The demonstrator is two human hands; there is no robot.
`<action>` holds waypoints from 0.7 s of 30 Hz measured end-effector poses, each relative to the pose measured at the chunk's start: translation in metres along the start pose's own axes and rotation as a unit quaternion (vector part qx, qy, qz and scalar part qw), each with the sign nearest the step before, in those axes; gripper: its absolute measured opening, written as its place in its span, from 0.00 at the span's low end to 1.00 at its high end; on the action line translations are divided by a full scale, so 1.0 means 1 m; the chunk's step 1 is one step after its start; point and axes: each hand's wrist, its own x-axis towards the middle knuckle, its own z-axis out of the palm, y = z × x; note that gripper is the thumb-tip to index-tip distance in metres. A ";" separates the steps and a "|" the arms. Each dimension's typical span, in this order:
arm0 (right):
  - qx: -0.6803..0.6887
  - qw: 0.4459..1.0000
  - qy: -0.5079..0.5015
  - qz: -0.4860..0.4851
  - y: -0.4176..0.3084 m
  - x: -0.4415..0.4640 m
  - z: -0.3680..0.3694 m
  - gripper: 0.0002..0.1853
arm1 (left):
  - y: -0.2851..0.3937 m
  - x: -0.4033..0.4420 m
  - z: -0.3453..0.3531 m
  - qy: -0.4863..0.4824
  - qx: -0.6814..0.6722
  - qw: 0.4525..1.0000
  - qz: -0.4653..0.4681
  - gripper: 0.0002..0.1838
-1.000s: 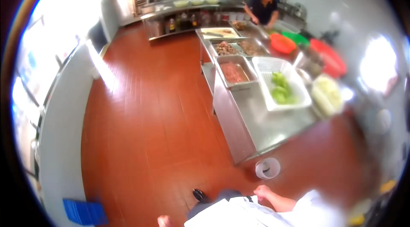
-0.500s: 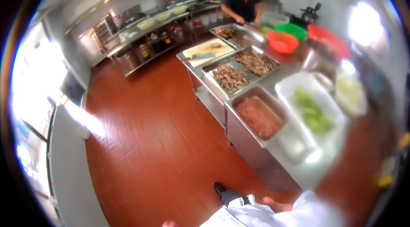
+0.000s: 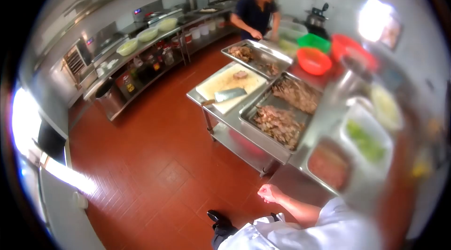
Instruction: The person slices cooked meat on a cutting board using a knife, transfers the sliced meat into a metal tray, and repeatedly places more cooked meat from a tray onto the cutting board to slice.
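My right hand (image 3: pixel 268 193) hangs over the tiled floor, just left of the steel table's near corner. Its fingers are curled in and nothing shows in them. My left hand is out of view. Nearest to the right hand on the table are a blurred steel pan of pinkish raw meat (image 3: pixel 329 164) and a large tray (image 3: pixel 300 117) with two heaps of sliced meat. Farther along, a cleaver (image 3: pixel 230 94) lies across a white cutting board (image 3: pixel 217 89) that also carries a small piece of meat.
A co-worker (image 3: pixel 257 12) stands at the table's far end beside another meat tray (image 3: pixel 264 59). Red (image 3: pixel 314 61) and green (image 3: pixel 314 42) bowls and a white tub of green vegetables (image 3: pixel 366 141) share the table. A counter with pale bowls (image 3: pixel 147 35) runs along the back left.
My view has come closer to the table's cutting board end. My right hand has swung forward and up from beside my body. My left hand has left the view.
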 end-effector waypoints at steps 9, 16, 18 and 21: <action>0.104 0.992 0.072 0.021 -0.157 0.074 0.019 0.14 | 0.408 0.257 0.027 -0.170 0.046 0.903 0.393 0.02; 0.273 0.962 0.019 0.012 -0.287 0.216 0.013 0.20 | 0.596 0.287 0.195 -0.267 0.113 0.876 0.385 0.16; 0.334 0.939 -0.049 0.070 -0.291 0.278 0.025 0.23 | 0.589 0.300 0.209 -0.185 0.362 0.835 0.372 0.13; 0.371 0.923 -0.035 0.097 -0.334 0.315 0.012 0.28 | 0.582 0.295 0.226 -0.138 0.777 0.408 0.459 0.12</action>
